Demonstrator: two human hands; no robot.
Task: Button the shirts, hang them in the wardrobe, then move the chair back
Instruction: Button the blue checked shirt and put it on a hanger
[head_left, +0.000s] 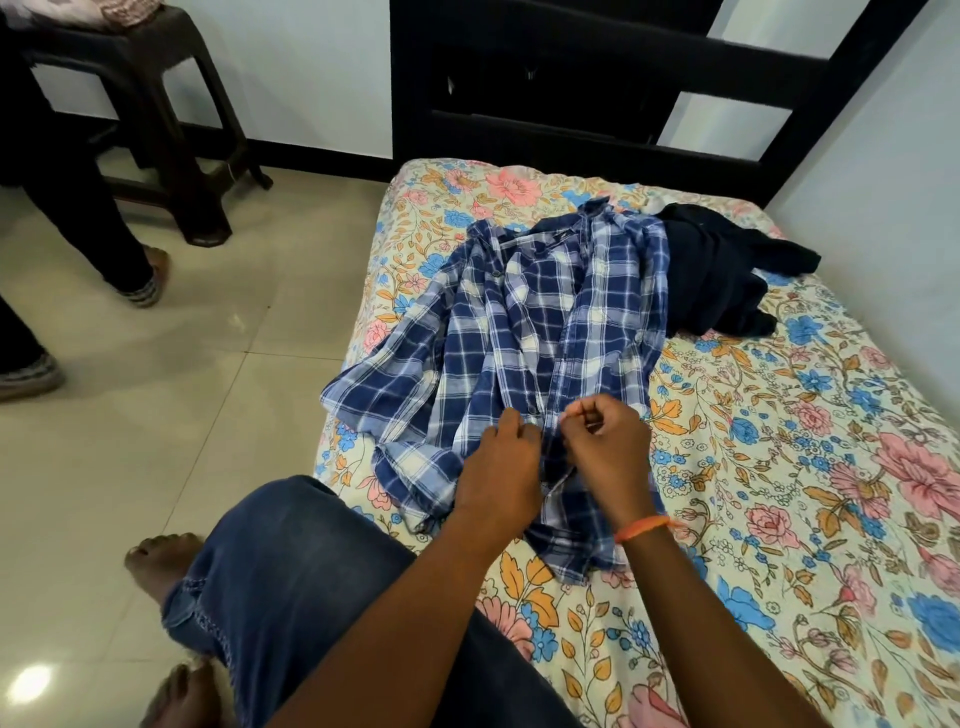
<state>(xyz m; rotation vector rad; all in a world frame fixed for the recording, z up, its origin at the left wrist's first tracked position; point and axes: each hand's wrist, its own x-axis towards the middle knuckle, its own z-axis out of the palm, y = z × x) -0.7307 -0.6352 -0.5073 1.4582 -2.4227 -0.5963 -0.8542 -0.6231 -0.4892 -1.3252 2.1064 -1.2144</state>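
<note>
- Bedroom: floral bedsheet (779, 467) on bed, tiled floor (182, 389) on the left, black headboard (597, 78) against the wall.
- Blue plaid shirt (545, 322) lies flat on the bed, front up, collar toward the headboard.
- Left hand (501, 462) pinches the placket edge near the hem.
- Right hand (605, 441), orange wristband, pinches the opposite edge; the two hands nearly touch.
- Dark garment (727, 280) bunched just right of the shirt.
- Dark plastic chair (156, 104) far left; another person's legs in front of it.

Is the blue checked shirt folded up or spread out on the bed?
Spread out. The checked shirt lies flat on the bed, sleeve out to the side, front still partly open near the collar.
</note>
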